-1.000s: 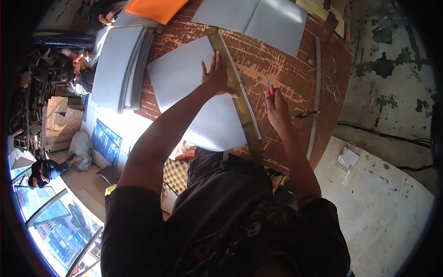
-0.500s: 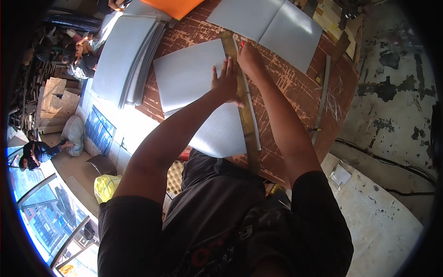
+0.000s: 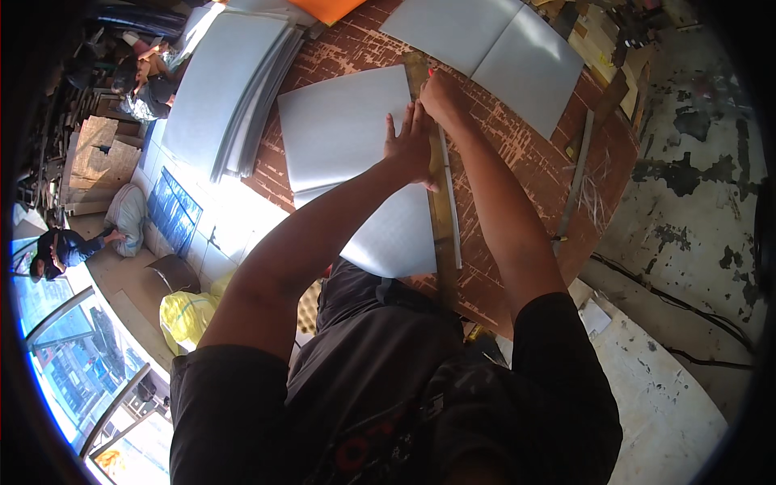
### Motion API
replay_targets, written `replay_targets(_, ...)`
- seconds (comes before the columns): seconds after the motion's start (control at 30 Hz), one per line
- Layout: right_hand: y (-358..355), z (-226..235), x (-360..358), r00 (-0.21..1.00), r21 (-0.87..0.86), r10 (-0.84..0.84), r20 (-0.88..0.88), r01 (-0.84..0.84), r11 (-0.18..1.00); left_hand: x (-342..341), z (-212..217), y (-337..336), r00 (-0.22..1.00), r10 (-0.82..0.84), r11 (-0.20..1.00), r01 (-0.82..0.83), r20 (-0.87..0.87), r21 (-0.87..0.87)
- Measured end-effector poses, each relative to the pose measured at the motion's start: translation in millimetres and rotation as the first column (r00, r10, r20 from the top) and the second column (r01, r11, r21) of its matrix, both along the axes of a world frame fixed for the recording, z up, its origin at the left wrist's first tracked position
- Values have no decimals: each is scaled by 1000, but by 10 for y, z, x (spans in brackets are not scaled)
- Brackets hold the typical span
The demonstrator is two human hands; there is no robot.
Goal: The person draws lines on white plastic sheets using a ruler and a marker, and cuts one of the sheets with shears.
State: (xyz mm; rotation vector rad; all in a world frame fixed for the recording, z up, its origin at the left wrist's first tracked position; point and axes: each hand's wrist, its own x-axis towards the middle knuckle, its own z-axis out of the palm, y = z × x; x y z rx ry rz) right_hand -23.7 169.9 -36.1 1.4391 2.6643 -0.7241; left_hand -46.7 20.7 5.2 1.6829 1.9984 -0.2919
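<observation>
A pale grey sheet (image 3: 347, 121) lies on the scratched red-brown table in front of me, with another sheet edge showing under it. Along its right side runs a long brass-coloured straightedge (image 3: 444, 234), and a narrow pale strip (image 3: 457, 234) shows beyond that. My left hand (image 3: 411, 147) is spread out, pressing on the straightedge and the sheet beside it. Close to its fingertips, my right hand (image 3: 443, 99) is closed at the far part of the straightedge. It grips a small tool with a red end (image 3: 431, 73); the rest is hidden by the fingers.
A thick stack of grey sheets (image 3: 222, 89) stands at the left of the table (image 3: 505, 242). Two more sheets (image 3: 485, 48) lie at the far side, near an orange sheet (image 3: 327, 10). A long thin strip (image 3: 575, 174) lies on the right. People (image 3: 149, 81) sit at far left.
The whole view has shifted slightly. My right hand has come nearer the straightedge and my left fingertips. The left hand stays pressed on the straightedge.
</observation>
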Motion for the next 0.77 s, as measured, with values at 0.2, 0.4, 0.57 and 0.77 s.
replay_targets(0.2,-50,129,25,999,-39,7,-33,-8,999,-2,-9,1,1000,-4,1000,4,0,-10)
replay_targets(0.4,-100,208,6,999,-61,-47,-11,46,997,-8,-44,-4,1000,-7,1000,7,1,7)
replay_targets(0.57,-221,245,162,998,-56,45,-40,-47,997,-20,-42,1,1000,-28,999,27,-3,-38)
replay_targets(0.77,-267,35,357,1000,-118,-8,-30,4,993,23,-24,7,998,-39,999,39,-41,-5)
